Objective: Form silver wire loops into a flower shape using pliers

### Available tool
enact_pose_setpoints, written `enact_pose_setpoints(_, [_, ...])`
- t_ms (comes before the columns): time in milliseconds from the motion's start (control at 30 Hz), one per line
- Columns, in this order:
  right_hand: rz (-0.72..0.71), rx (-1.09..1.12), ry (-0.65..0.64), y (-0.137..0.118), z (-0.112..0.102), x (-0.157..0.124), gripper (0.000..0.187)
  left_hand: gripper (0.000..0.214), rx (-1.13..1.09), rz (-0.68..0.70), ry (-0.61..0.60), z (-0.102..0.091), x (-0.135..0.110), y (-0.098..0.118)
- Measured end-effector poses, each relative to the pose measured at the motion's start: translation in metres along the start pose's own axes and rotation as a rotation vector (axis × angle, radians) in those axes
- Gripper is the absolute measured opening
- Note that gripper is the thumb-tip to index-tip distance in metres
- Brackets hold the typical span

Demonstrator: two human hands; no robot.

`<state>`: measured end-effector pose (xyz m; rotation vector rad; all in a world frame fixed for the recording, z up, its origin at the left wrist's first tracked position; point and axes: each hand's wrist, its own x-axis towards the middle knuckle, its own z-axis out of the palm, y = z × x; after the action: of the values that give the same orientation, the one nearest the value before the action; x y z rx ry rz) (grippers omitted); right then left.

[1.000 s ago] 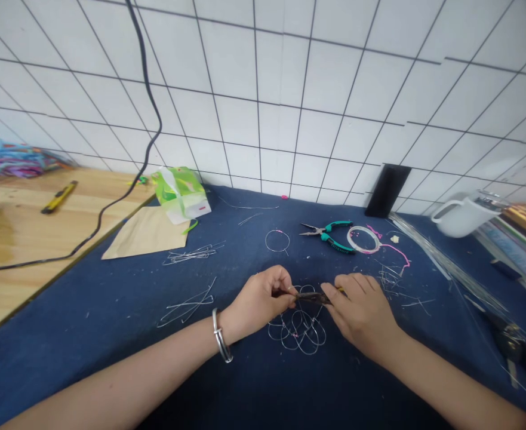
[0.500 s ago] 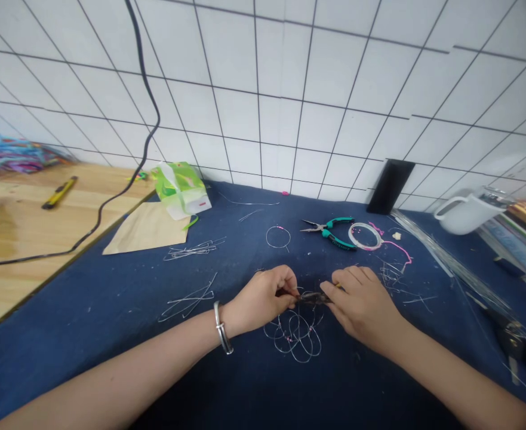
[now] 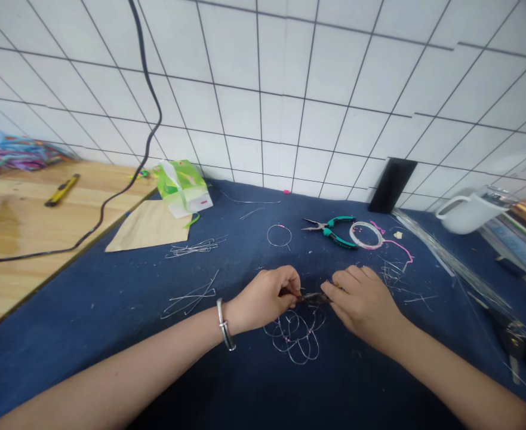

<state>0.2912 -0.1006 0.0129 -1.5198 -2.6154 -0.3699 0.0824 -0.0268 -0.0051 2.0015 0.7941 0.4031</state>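
Note:
My left hand (image 3: pixel 267 297), with a silver bangle on its wrist, is closed in a pinch on thin wire at the tips of dark pliers (image 3: pixel 314 297). My right hand (image 3: pixel 362 303) is wrapped around the pliers' handles, which its fingers mostly hide. Below the jaws hangs a cluster of looped silver wire (image 3: pixel 287 339) with small pink beads on it. The exact spot where jaws and wire meet is too small to make out. Beyond my hands, a single wire ring (image 3: pixel 279 235) with pink beads lies on the dark blue cloth (image 3: pixel 240 263).
Teal-handled needle-nose pliers (image 3: pixel 334 230) lie beside a white ring-shaped dish (image 3: pixel 366 236). Bent wires (image 3: pixel 195 247) are at left, near a green-and-white packet (image 3: pixel 184 188). A white mug (image 3: pixel 462 214) and long wire bundle (image 3: pixel 433 248) are at right. A yellow cutter (image 3: pixel 62 190) rests on wood.
The hanging wire loops have swung and spread slightly. Both hands keep their grip at nearly the same place, and the whole view has shifted a little.

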Motion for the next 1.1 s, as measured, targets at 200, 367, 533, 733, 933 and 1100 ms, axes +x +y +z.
enact_pose_setpoints(200, [-0.006, -0.012, 0.014, -0.001, 0.001, -0.001, 0.018, 0.015, 0.003, 0.013, -0.026, -0.002, -0.001, 0.002])
enact_pose_setpoints(367, [-0.012, -0.024, 0.022, -0.001, 0.003, -0.002, 0.017, 0.015, 0.026, 0.030, -0.035, -0.002, -0.001, 0.001])
enact_pose_setpoints(533, [-0.017, -0.040, 0.019, -0.001, 0.003, -0.004, 0.017, 0.017, 0.042, 0.053, -0.023, -0.001, -0.002, -0.001])
enact_pose_setpoints(733, [-0.022, -0.042, 0.043, -0.002, 0.001, -0.004, 0.019, 0.015, 0.040, 0.057, -0.007, -0.002, -0.002, 0.001])
enact_pose_setpoints(933, [0.029, 0.018, 0.064, -0.003, 0.006, -0.005, 0.018, 0.014, -0.003, 0.021, 0.025, -0.004, -0.002, 0.004])
enact_pose_setpoints(1100, [0.145, 0.181, 0.075, 0.000, 0.016, -0.006, 0.018, 0.012, -0.172, -0.026, 0.062, -0.003, -0.001, 0.003])
